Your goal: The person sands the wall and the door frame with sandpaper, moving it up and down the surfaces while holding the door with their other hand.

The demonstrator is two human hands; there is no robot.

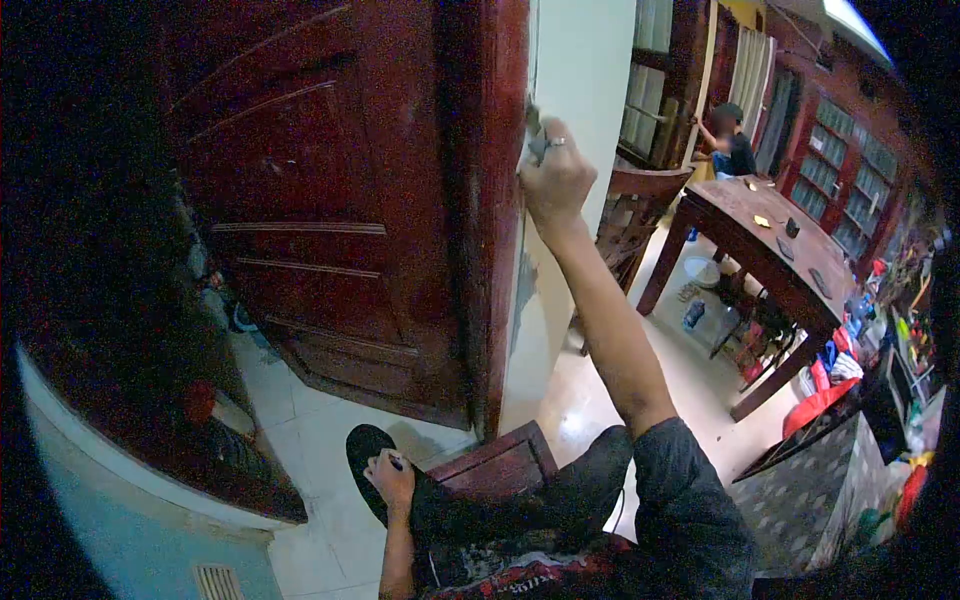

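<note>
The right hand (560, 180) is closed around a scraper-like metal tool (537, 135), immediately right of the red-brown door frame (505, 210), against the pale wall (588, 60). The tool's long axis runs roughly upright, nearly parallel to the frame, its visible tip pointing upward. Left of the frame's foot, the left hand (390, 480) is loosely curled; whether it grips the small dark item at its fingers is unclear.

Glossy wooden door (330, 190), matt wall (585, 65), shiny floor (580, 400)
</note>
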